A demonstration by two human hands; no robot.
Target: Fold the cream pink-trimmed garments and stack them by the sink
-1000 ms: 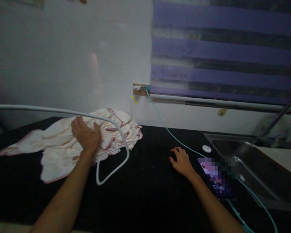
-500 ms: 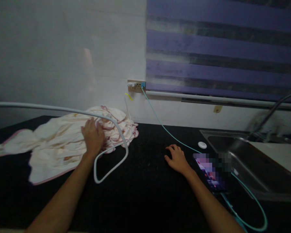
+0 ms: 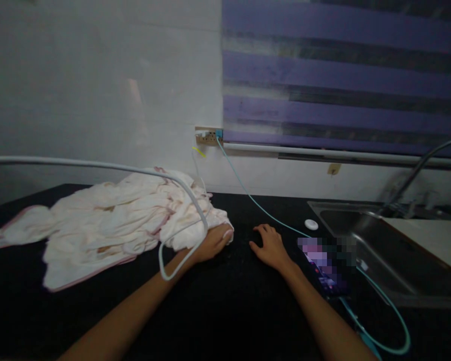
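A heap of cream cloths with pink edging [image 3: 108, 223] lies on the black countertop [image 3: 229, 301], left of centre. My left hand [image 3: 212, 241] grips the right end of the heap, fingers curled around a cloth. A white cable [image 3: 97, 168] arcs from the left edge over the cloths and loops down across my left forearm. My right hand [image 3: 270, 246] rests flat on the counter just right of the left hand, fingers spread, holding nothing. A phone [image 3: 323, 268] with a lit screen lies beside my right wrist.
A teal cable [image 3: 248, 193] runs from the wall socket [image 3: 207, 136] across the counter to the phone and loops at the front right. A steel sink [image 3: 379, 250] with a tap sits at the right. A small white disc [image 3: 311, 224] lies near the sink. Purple blinds hang behind.
My left hand has moved from the top of the cloth heap to its right end and closed on it; the heap has been drawn rightward. My right hand stayed put.
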